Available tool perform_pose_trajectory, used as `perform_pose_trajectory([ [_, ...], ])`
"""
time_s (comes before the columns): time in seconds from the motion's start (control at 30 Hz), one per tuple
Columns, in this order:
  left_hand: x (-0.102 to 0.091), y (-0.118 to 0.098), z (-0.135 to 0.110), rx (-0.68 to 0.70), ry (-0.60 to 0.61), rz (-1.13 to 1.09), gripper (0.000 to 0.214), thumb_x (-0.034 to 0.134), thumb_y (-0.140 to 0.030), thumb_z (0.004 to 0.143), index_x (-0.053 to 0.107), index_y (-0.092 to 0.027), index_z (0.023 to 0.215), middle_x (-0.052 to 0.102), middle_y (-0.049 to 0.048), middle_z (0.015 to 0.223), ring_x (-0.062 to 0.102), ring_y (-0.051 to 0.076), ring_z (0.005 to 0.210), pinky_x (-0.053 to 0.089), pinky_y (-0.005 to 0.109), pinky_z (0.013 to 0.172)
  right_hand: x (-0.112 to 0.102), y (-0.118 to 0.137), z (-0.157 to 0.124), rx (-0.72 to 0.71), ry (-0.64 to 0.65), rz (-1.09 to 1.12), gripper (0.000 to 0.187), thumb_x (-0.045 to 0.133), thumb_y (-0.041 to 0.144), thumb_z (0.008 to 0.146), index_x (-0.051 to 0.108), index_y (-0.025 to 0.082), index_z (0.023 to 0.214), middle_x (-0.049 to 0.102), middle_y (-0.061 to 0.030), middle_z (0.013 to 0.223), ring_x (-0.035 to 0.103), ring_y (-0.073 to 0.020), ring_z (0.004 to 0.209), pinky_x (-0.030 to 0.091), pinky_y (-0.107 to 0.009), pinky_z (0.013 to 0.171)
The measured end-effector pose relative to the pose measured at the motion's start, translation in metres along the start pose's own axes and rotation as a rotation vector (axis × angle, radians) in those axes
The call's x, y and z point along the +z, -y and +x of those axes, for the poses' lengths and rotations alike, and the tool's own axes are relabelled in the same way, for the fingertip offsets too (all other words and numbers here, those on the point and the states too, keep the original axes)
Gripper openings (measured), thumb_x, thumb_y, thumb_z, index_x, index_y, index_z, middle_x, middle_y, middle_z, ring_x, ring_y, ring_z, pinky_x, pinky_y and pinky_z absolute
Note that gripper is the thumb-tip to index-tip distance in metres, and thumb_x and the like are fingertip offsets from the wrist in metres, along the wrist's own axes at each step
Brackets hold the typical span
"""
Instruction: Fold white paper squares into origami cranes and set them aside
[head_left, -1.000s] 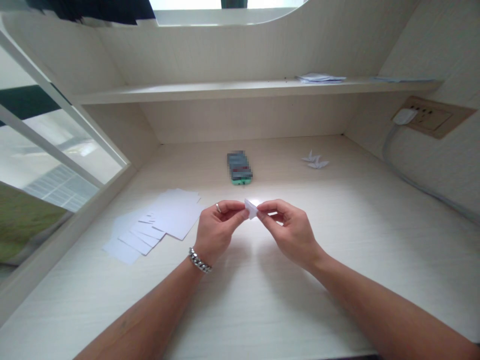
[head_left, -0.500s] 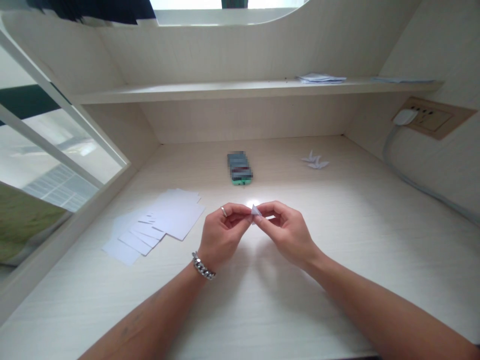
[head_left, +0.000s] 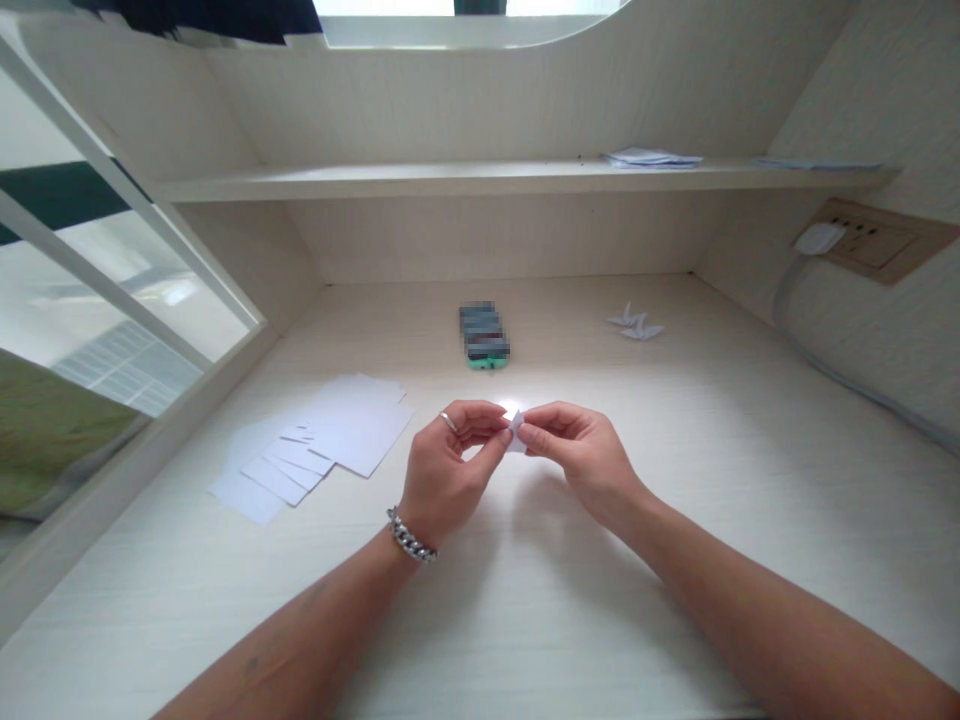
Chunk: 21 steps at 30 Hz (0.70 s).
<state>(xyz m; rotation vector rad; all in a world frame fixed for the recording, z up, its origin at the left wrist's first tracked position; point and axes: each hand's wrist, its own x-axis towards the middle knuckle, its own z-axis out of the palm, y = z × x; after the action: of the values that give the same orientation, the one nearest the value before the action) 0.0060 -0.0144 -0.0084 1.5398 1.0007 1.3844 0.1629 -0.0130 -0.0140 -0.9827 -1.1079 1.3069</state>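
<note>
Between my two hands, above the middle of the desk, is a small piece of folded white paper [head_left: 517,432]. My left hand [head_left: 454,465], with a ring and a chain bracelet, pinches its left side between thumb and fingers. On the other side, the thumb and index finger of my right hand [head_left: 592,455] grip the paper too. A pointed tip sticks up between the fingertips; the rest of the folds is partly covered by them. Two small folded paper cranes [head_left: 639,328] sit farther back on the right.
Loose white paper sheets [head_left: 360,425] lie overlapping on the left. A blurred-out phone-like object with a green end [head_left: 486,335] lies at the back centre. Papers [head_left: 652,158] rest on the shelf [head_left: 450,182]. A cable [head_left: 832,365] runs from the wall socket [head_left: 885,240] along the right.
The folded paper has turned between my fingers, so more of its white face shows. My right fingers have shifted slightly on it. The whole view has moved a little.
</note>
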Motion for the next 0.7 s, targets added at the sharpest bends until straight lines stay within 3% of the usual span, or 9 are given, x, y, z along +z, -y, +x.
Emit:
perform_pose_trajectory([
  [0.7,-0.0018,-0.0011,0.0027,-0.134,0.087,-0.146,0.021,0.076,-0.017,0.072,0.065,-0.014,0.091,0.071,0.004,0.079,0.07,0.018,0.077,0.059,0.03,0.073,-0.003,0.006,-0.0003,0.016,0.028,-0.077,0.026,0.083,0.039,0.061,0.075,0.017,0.072,0.072,-0.0052,0.072,0.063,-0.0172,0.068,0.051,-0.032,0.067],
])
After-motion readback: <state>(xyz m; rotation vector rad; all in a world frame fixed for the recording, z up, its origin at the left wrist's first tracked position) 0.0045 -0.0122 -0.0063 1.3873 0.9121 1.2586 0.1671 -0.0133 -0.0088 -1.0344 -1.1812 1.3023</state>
